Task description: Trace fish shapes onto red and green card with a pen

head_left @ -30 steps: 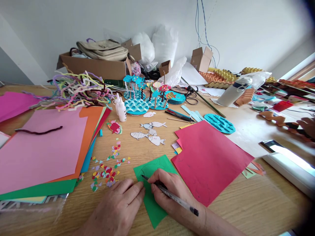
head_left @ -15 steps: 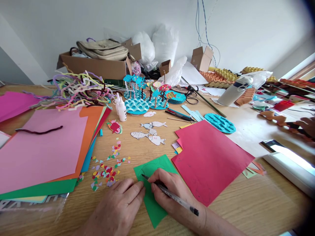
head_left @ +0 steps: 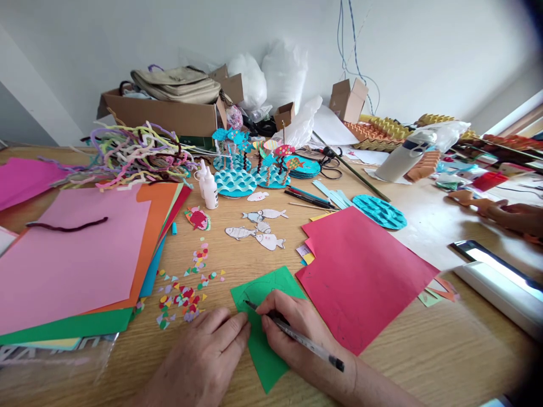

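Observation:
A green sheet of paper [head_left: 268,362] lies at an angle on the wooden table, with a faint drawn outline near its top. My right hand [head_left: 297,328] grips a clear-barrelled pen with a black end [head_left: 309,343], its tip touching the paper near the upper left. Resting flat on the table, my left hand [head_left: 212,350] has its fingertips on the paper's left edge. Just beyond lie several white paper fish [head_left: 270,242] and a red decorated fish [head_left: 198,218]. Small coloured paper bits [head_left: 186,298] are scattered left of the green sheet.
Red card [head_left: 365,277] lies to the right, stacked coloured paper [head_left: 85,254] to the left. Glue bottles [head_left: 209,191], blue wave stands with fish [head_left: 235,182] and pipe cleaners [head_left: 139,150] stand behind. At far right are a phone [head_left: 487,260] and another person's hand [head_left: 517,217].
My hands and the green paper are almost still; the pen's back end has shifted very slightly. The other person's hand at far right has moved.

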A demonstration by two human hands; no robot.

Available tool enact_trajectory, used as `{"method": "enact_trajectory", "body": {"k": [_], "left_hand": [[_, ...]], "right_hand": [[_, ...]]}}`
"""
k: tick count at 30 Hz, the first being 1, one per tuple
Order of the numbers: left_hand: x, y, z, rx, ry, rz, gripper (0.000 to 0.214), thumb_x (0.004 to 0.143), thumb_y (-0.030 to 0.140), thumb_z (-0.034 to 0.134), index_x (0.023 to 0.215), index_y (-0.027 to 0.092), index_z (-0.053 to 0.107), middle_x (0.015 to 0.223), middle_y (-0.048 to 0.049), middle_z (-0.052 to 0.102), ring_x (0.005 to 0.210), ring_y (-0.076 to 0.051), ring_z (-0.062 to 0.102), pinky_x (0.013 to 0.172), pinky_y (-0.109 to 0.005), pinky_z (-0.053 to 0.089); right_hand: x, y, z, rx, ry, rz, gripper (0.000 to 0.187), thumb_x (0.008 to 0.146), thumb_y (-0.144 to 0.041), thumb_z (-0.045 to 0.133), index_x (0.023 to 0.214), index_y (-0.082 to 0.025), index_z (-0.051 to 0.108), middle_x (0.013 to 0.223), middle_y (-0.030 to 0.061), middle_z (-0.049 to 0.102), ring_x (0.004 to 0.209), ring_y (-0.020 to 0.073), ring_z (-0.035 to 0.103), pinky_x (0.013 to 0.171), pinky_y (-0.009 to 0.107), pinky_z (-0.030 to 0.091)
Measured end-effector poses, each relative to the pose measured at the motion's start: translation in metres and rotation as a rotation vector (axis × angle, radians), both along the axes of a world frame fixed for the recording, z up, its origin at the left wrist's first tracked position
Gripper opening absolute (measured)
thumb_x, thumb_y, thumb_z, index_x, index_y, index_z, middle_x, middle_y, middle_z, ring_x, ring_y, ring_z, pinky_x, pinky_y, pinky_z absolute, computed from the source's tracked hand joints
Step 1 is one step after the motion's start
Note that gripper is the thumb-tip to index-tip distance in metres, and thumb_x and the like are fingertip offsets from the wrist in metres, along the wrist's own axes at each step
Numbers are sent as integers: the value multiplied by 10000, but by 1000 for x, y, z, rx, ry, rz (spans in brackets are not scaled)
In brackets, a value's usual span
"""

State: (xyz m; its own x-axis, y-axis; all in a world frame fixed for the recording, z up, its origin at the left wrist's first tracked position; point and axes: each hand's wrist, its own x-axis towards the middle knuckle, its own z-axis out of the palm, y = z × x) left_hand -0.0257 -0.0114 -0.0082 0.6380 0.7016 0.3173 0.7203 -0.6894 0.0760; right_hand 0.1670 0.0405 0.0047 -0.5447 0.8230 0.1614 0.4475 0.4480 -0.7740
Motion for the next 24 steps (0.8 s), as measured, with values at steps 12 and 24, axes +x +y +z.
{"method": "enact_trajectory", "body": {"k": [12,24], "left_hand": [[0,0,-1,-1,-15,-5,371,962,117,288,1148,142,608,1112,-36,647,925,-198,554,811,-314,498],[-1,0,0,-13,2,-2,369,941,97,304,1163,147,595,1124,-38,643,925,-196,553,803,-315,503]], "right_hand": [[1,-1,0,-1,-7,2,126,762,-114,432,791,-209,510,609,-30,564,516,104,512,483,183,368],[0,-1,1,-10,-7,1,123,756,-119,426,774,-205,511,589,-31,548,502,104,503,474,185,366]]}}
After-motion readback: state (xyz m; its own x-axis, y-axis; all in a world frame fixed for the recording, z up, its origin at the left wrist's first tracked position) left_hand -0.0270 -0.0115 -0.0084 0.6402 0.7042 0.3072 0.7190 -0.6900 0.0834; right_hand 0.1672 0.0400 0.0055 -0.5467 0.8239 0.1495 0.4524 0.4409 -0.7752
